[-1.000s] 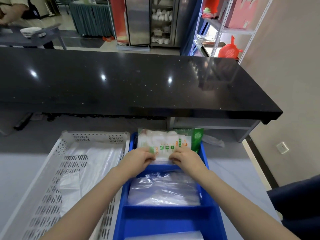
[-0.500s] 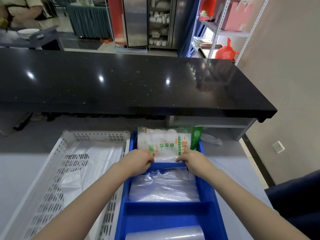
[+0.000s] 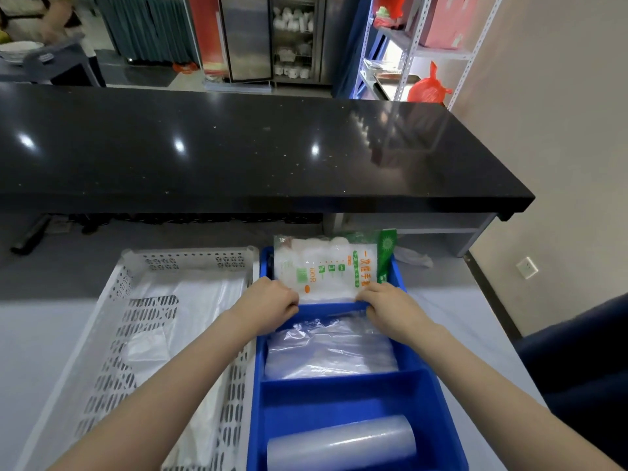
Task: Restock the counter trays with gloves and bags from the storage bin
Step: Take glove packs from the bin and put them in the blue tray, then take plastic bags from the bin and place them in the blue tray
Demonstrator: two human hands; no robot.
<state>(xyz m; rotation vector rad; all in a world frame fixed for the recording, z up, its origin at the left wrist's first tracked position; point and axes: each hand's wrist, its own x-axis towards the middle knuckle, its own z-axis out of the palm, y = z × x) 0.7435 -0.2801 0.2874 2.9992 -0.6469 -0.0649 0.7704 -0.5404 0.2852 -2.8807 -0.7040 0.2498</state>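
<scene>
Blue tray [image 3: 343, 390] nearer; glove packet [image 3: 326, 266] unmoved

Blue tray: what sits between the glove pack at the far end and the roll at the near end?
In the head view, a compartment of loose clear plastic bags lies between glove pack and roll, then a bare stretch of blue tray.

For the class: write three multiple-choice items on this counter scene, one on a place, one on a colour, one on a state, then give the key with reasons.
1. Where does the printed pack of gloves sit?
A. far compartment of the divided tray
B. white basket
C. black counter

2. What colour is the divided plastic tray?
A. red
B. blue
C. grey

3. What are the left hand and right hand doing?
A. hanging free
B. lifting the roll
C. gripping the pack's near edge

Key: A, it stands behind the far divider; B, its walls are blue; C, both sets of fingers close on that edge.
</scene>
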